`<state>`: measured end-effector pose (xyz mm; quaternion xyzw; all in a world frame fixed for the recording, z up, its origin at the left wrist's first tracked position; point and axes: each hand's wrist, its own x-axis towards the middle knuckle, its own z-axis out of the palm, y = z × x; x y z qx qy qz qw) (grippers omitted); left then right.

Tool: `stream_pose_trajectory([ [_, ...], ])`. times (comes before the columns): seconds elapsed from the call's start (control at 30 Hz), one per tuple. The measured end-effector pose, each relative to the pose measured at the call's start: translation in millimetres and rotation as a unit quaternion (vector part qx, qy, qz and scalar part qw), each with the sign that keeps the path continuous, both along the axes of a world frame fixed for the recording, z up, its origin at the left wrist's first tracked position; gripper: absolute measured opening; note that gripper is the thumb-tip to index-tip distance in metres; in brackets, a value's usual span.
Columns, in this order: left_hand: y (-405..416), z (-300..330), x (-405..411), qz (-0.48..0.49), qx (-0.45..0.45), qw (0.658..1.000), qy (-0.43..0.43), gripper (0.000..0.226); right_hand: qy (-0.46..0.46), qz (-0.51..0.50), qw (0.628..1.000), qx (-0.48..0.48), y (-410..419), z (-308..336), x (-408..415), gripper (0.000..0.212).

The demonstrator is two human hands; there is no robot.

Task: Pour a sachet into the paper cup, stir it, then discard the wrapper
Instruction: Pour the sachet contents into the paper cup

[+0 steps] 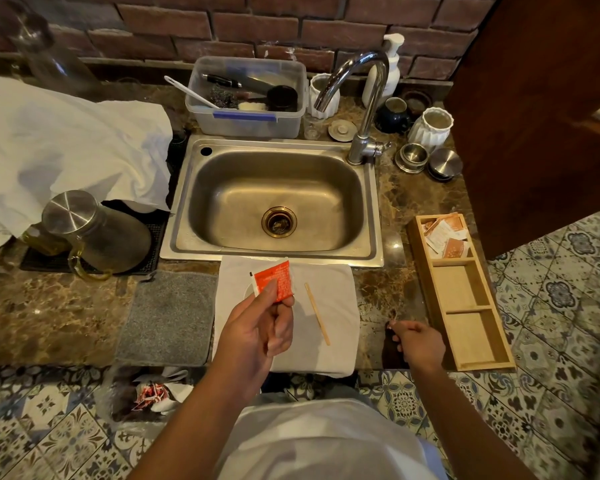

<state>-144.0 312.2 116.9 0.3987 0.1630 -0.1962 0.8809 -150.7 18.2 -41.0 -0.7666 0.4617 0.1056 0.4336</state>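
Note:
My left hand (257,334) pinches a red sachet (276,278) between thumb and fingers and holds it upright over the white cloth (336,327). Just left of the sachet a curved white rim shows, which looks like the paper cup (247,289). My hand and the sachet hide most of it. A wooden stirrer (317,313) lies flat on the cloth to the right of the sachet. Over the counter edge beside the wooden box, my right hand (418,344) pinches a tiny pale scrap (391,324) at its fingertips.
A steel sink (278,199) with a tap (361,98) lies beyond the cloth. A wooden divider box (461,292) at the right holds more sachets (445,237). A grey mat (168,317) lies left of the cloth. A bin (153,393) with wrappers stands below the counter.

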Motion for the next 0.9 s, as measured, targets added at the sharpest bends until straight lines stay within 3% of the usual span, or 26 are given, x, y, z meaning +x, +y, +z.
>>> stream_pose_trajectory([
  [0.1,-1,0,0,-0.005,-0.020,1.000,0.010,0.036,-0.036,-0.003,0.999,-0.020,4,12,3,0.009],
  [0.23,1,-1,-1,-0.045,-0.068,0.996,0.025,0.037,-0.135,0.060,0.986,0.074,24,59,12,0.013],
  [0.33,1,0,-3,-0.100,-0.120,0.987,0.038,0.039,-0.194,0.173,0.952,0.163,47,116,24,0.019],
  [0.43,3,2,-6,-0.157,-0.157,0.975,0.033,0.040,-0.251,0.293,0.894,0.229,70,166,33,0.029],
  [0.63,4,5,-13,-0.210,-0.185,0.960,0.020,0.044,-0.236,0.450,0.815,0.279,96,206,35,0.036],
  [0.9,10,3,-16,-0.217,-0.200,0.955,0.027,0.049,-0.259,0.470,0.801,0.265,110,203,32,0.017],
])
